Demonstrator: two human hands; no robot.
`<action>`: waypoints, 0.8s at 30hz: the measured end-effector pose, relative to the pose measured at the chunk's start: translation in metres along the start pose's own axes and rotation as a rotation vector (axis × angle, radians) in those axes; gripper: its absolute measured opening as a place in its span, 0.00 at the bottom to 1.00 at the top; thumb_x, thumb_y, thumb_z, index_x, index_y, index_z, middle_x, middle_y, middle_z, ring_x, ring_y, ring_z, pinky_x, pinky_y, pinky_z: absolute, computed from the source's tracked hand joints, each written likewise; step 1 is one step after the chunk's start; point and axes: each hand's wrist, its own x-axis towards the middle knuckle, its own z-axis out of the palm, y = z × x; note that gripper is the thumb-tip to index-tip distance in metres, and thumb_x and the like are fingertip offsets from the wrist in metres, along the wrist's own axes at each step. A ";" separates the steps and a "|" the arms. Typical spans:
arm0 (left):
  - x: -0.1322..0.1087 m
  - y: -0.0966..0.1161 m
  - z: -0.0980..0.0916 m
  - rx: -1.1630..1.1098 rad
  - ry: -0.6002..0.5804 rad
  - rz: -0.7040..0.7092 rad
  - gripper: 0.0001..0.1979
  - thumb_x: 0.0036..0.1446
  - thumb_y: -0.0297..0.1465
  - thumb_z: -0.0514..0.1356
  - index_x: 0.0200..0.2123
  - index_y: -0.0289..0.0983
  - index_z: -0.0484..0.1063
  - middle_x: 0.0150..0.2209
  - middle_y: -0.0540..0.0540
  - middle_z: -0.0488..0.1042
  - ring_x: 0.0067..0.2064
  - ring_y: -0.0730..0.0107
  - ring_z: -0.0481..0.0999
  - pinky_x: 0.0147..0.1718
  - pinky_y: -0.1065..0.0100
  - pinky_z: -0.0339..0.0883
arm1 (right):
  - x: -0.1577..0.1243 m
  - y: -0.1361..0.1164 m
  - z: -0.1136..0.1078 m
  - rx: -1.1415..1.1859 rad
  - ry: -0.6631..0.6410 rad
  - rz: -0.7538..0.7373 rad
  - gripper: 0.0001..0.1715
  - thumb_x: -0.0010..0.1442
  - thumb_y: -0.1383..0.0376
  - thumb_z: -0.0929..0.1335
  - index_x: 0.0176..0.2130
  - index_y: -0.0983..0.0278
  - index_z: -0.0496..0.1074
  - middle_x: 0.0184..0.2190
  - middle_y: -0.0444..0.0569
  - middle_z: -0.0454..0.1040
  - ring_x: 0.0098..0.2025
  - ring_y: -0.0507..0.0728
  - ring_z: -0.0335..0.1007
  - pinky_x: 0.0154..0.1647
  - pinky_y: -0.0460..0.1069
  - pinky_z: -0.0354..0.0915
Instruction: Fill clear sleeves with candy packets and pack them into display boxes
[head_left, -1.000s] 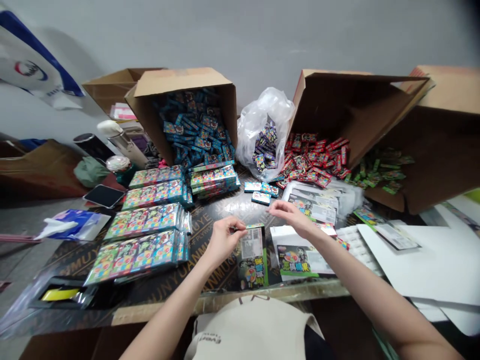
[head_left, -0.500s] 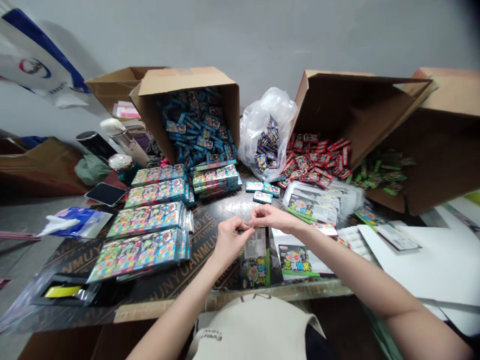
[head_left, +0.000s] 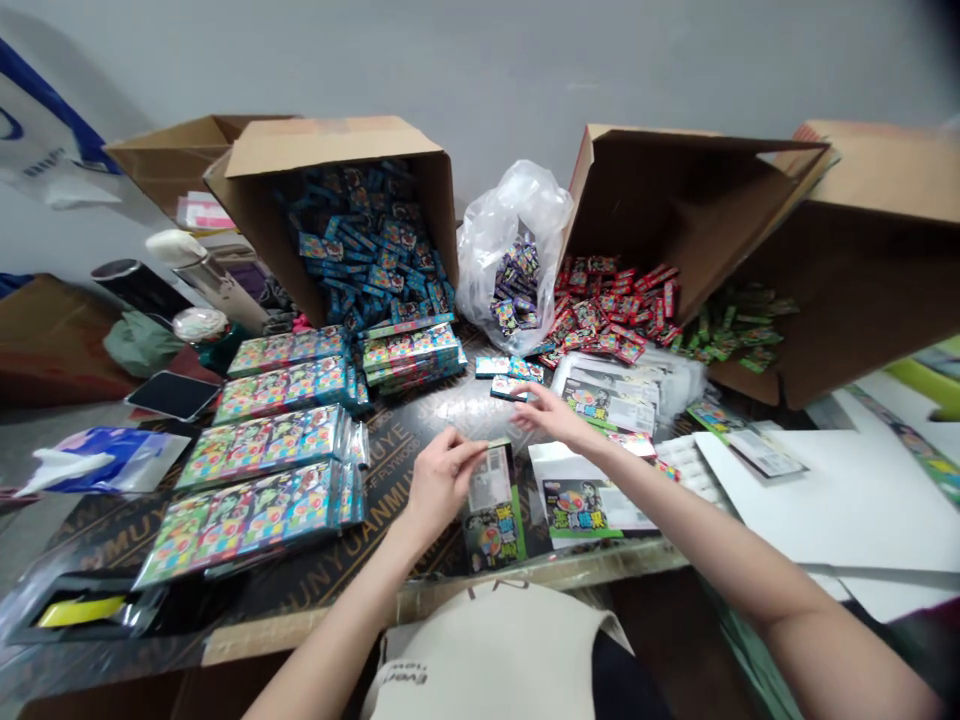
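Note:
My left hand [head_left: 441, 478] pinches the top edge of a black-and-green printed plastic bag [head_left: 493, 520], which lies in front of me on the dark plywood table. With its fingers apart, my right hand [head_left: 553, 415] reaches over the table just right of several small blue candy boxes [head_left: 507, 386]. Its fingertips are close to the nearest box; whether they touch it I cannot tell. To the right of the pinched bag are another printed bag [head_left: 579, 508] and, behind it, a stack of similar bags [head_left: 611, 402].
Filled packs [head_left: 262, 440] stand in rows at left. Behind are a carton of blue boxes [head_left: 375, 250], a clear bag of purple ones [head_left: 517, 275], red boxes [head_left: 607, 310] and green boxes [head_left: 739, 325] by open cartons. White sheets [head_left: 847, 510] cover the right side.
My hands were together at the bag's top edge and have parted. The right has opened and moved away toward the blue boxes, while the left stays on the bag. The view has shifted slightly right.

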 end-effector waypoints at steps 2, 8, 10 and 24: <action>0.001 -0.005 -0.003 0.009 -0.003 -0.022 0.11 0.56 0.31 0.54 0.39 0.38 0.75 0.29 0.47 0.66 0.31 0.72 0.66 0.31 0.71 0.61 | -0.002 0.024 -0.008 -0.316 0.144 -0.039 0.12 0.54 0.60 0.65 0.39 0.63 0.66 0.33 0.48 0.71 0.36 0.55 0.66 0.37 0.49 0.58; 0.008 -0.016 -0.008 0.064 -0.114 -0.043 0.14 0.56 0.27 0.52 0.43 0.43 0.73 0.30 0.49 0.63 0.31 0.73 0.65 0.32 0.71 0.60 | -0.018 0.073 0.003 -0.511 0.150 -0.021 0.09 0.44 0.64 0.72 0.26 0.64 0.69 0.29 0.48 0.67 0.36 0.58 0.62 0.35 0.49 0.52; 0.011 -0.017 -0.008 0.086 -0.147 -0.035 0.16 0.56 0.26 0.51 0.45 0.46 0.71 0.29 0.49 0.62 0.31 0.73 0.64 0.32 0.71 0.60 | -0.020 0.077 0.009 -0.530 0.153 -0.028 0.07 0.45 0.65 0.71 0.26 0.64 0.68 0.29 0.48 0.68 0.36 0.58 0.62 0.35 0.49 0.50; 0.022 -0.026 -0.009 -0.050 -0.166 -0.161 0.09 0.48 0.31 0.61 0.35 0.38 0.75 0.32 0.47 0.72 0.35 0.68 0.70 0.36 0.68 0.62 | -0.036 0.079 0.019 -0.664 0.204 -0.232 0.06 0.56 0.65 0.65 0.30 0.62 0.71 0.30 0.50 0.72 0.37 0.58 0.61 0.40 0.53 0.48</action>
